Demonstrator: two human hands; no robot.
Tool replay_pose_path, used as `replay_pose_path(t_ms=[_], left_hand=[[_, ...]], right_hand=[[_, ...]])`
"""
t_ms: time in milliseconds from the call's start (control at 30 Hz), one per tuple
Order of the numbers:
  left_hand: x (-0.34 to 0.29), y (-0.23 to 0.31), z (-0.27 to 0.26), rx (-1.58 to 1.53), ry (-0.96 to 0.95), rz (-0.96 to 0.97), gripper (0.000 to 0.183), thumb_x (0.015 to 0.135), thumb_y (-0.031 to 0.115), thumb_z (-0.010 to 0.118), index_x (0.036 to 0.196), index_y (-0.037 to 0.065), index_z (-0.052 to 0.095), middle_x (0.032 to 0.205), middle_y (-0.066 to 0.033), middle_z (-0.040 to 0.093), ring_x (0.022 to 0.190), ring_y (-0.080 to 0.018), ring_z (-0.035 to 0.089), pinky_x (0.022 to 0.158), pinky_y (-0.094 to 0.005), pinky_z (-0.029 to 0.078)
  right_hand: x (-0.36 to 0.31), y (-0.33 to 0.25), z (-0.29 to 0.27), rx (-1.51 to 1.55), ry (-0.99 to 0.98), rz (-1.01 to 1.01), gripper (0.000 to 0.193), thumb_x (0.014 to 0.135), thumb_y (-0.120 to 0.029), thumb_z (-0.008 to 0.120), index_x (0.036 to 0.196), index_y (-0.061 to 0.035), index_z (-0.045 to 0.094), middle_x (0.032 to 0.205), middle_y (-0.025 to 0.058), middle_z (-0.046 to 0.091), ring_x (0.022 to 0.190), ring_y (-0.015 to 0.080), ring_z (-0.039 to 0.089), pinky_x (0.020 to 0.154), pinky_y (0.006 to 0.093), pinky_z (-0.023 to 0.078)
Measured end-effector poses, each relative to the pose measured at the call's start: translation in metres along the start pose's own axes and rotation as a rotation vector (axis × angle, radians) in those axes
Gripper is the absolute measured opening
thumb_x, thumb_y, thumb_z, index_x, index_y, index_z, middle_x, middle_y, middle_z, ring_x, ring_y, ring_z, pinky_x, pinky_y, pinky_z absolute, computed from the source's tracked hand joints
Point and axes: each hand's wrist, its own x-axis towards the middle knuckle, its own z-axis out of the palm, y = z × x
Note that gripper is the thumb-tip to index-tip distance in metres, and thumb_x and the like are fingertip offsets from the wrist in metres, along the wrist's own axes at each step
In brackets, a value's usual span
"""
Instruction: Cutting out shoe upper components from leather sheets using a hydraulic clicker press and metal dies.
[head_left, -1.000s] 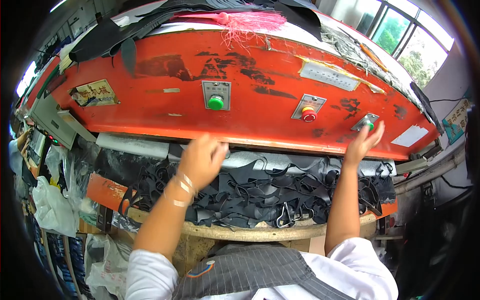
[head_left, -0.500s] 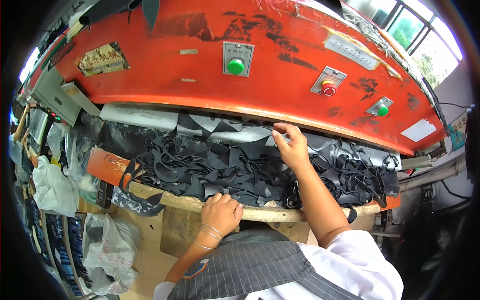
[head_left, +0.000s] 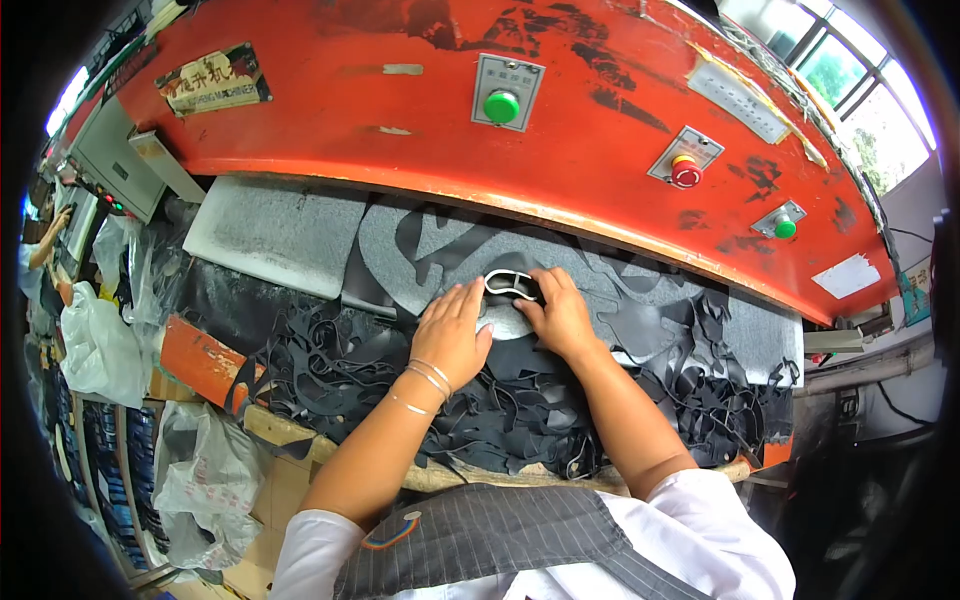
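Metal frame, small, curved and hollow with a bar across it, stands between the two hands near the middle of the bed, close to the machine's lower edge. The right hand has its thumb and fingers parted just enough to take hold of the frame's right end. The left hand lies flatter, fingers together and stretched out, its fingertips at the frame's left edge; I can't tell from where I stand whether they press on it. Its thumb sits a little apart.

Under them spreads black sheet, riddled with curved cut-outs, and through the gaps shows a grey speckled board, paler and scuffed along its near edge. Nearer the person, black scraps heap up in a tangle of strips and loops, right to a worn wooden rail.

Beyond rises the red machine, its paint blotched and chipped, carrying two green buttons and a red one. Off to the left are a grey box, a white bag and, lower down, a crumpled plastic bag beside tiled floor. Daylight comes through a window at upper right.
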Motion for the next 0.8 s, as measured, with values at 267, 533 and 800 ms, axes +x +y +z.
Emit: replay_pose_path(t_ms=[267,533,800], left_hand=[[0.005,-0.033,0.008,0.065,-0.030,0.028,0.041,0.082,0.025,0.066,0.118,0.007,0.060,0.137,-0.0129,0.052,0.131,-0.0317,0.043,0.111,-0.0479,0.029],[0.012,-0.049,0.016,0.025,0.136,-0.076,0.034,0.075,0.024,0.072,0.101,0.007,0.058,0.136,-0.0212,0.051,0.134,-0.0368,0.038,0.110,-0.0504,0.025],[0.015,-0.055,0.015,-0.005,0.100,-0.097,0.036,0.074,0.025,0.072,0.102,0.007,0.057,0.139,-0.0212,0.049,0.136,-0.0367,0.036,0.111,-0.0517,0.021]], right_hand=[[0.063,0.011,-0.020,0.080,0.010,-0.206,0.041,0.077,-0.012,0.074,0.115,-0.0016,0.060,0.109,0.0161,0.063,0.102,0.0352,0.056,0.090,0.0414,0.046],[0.133,0.008,0.030,0.103,-0.260,-0.367,0.047,0.075,-0.016,0.078,0.119,-0.0108,0.064,0.104,0.0111,0.066,0.101,0.0299,0.055,0.093,0.0397,0.042],[0.130,0.019,0.046,0.121,-0.182,-0.301,0.053,0.074,-0.017,0.079,0.124,-0.0115,0.063,0.099,0.0093,0.061,0.098,0.0276,0.053,0.090,0.0368,0.044]])
